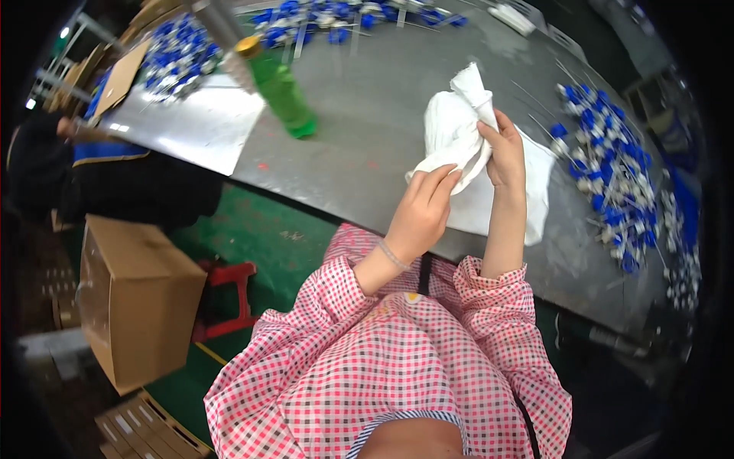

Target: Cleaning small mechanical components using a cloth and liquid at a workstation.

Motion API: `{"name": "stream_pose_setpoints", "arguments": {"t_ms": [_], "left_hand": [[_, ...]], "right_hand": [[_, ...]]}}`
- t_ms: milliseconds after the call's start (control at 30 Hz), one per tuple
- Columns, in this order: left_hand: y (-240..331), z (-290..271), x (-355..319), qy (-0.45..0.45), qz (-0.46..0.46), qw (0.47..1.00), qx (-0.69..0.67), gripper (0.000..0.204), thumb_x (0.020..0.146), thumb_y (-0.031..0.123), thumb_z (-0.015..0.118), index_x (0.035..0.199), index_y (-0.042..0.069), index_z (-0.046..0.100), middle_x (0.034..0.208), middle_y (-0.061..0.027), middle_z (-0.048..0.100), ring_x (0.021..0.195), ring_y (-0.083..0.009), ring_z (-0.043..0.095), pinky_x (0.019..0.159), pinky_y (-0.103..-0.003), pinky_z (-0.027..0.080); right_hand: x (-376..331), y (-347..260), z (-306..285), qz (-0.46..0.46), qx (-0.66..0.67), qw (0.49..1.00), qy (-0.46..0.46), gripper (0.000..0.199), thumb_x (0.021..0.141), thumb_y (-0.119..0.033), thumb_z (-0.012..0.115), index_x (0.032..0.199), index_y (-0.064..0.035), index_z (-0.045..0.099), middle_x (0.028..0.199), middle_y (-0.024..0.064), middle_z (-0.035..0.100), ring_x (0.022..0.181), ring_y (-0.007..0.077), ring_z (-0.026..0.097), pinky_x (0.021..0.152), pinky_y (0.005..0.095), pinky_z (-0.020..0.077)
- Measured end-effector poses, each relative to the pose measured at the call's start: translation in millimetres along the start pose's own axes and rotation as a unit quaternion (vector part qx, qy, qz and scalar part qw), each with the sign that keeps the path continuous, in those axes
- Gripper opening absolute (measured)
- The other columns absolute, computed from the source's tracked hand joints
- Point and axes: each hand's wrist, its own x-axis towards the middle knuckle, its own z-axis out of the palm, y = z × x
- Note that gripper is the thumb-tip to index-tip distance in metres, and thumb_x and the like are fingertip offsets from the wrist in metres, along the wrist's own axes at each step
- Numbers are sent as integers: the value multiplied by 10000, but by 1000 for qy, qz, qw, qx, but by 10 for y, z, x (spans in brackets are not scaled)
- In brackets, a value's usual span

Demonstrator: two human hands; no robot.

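Note:
A crumpled white cloth glove (pixel 453 122) is held up over the grey table (pixel 367 130). My left hand (pixel 422 210) pinches its lower edge with curled fingers. My right hand (pixel 505 153) grips its right side near the top. More white cloth (pixel 535 183) lies on the table just behind my hands. My forearms rise from pink checked sleeves.
A green plastic bottle (pixel 281 90) with a yellow cap stands on the table to the left. Several small blue-and-white parts (pixel 612 172) are heaped at the right and along the far edge (pixel 321 19). A cardboard box (pixel 134 302) and red stool (pixel 229 294) stand on the green floor. Another person's sleeve (pixel 46 138) shows at far left.

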Motion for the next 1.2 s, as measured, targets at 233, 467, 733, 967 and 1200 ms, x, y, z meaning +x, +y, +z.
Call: {"name": "stream_pose_setpoints", "arguments": {"t_ms": [233, 467, 733, 967, 1200], "left_hand": [[475, 857, -79, -168, 92, 976, -107, 461, 655, -57, 515, 1115, -43, 488, 1128, -160, 500, 935, -307, 497, 835, -359, 425], [446, 731, -232, -137, 40, 989, 44, 462, 701, 48, 551, 1157, 68, 480, 1122, -123, 490, 1011, -287, 463, 839, -397, 370], [-49, 481, -371, -161, 1, 983, 88, 308, 694, 26, 528, 1002, 27, 529, 985, -108, 513, 922, -291, 478, 809, -382, 385], [-298, 156, -283, -173, 19, 983, 65, 280, 665, -20, 522, 941, 27, 529, 927, -100, 526, 880, -280, 491, 764, -366, 411], [-365, 24, -336, -214, 94, 972, 39, 281, 671, -17, 562, 946, 41, 552, 936, -86, 532, 896, -274, 499, 749, -367, 397]], "right_hand": [[-172, 27, -1406, 21, -15, 993, 112, 355, 809, 9, 515, 1159, 54, 477, 1012, 136, 599, 893, 200, 597, 768, 302, 489], [-475, -70, -1375, 18, -247, 944, 216, 577, 789, -164, 619, 1257, 57, 363, 1096, 204, 560, 962, 236, 567, 818, 304, 440], [-818, -95, -1314, -82, -384, 908, 144, 793, 714, -34, 645, 1374, -60, 207, 1308, 240, 366, 1188, 303, 409, 983, 336, 330], [-1020, 67, -1656, -47, -456, 882, 110, 777, 718, -8, 634, 1375, -88, 228, 1332, 207, 334, 1183, 264, 404, 951, 331, 362], [-1507, -161, -1166, -51, -607, 788, 84, 632, 700, -44, 615, 1282, -49, 368, 1286, 196, 341, 1194, 391, 343, 989, 413, 303]]}}
